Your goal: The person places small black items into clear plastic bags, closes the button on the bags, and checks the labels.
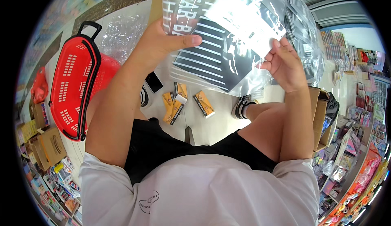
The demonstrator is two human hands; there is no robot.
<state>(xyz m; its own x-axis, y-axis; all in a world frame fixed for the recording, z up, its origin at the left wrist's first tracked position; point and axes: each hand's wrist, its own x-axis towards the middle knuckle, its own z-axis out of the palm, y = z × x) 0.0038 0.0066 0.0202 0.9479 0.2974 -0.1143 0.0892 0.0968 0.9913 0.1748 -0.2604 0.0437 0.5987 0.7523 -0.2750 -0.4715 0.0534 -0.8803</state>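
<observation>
A clear plastic bag with white stripes and lettering point(210, 70) is held up in front of me, a dark sheet and a glaring white card or label showing in it. My left hand point(168, 40) grips its left edge, thumb across the front. With thumb and fingers, my right hand point(282, 59) pinches its right side at the white card's corner. On the floor below lie several small orange-and-black boxes point(204, 104), some in an overlapping pile, and a black phone point(154, 82). Behind the bag, at the right, is a clear plastic sack point(308, 55) of similar striped packets.
A red shopping basket point(71, 88) with black handles stands at the left, near crumpled clear plastic point(122, 33). An open cardboard box point(316, 119) is beside my right leg. Stocked shelves point(351, 165) line the right; a carton point(47, 148) and merchandise lie lower left.
</observation>
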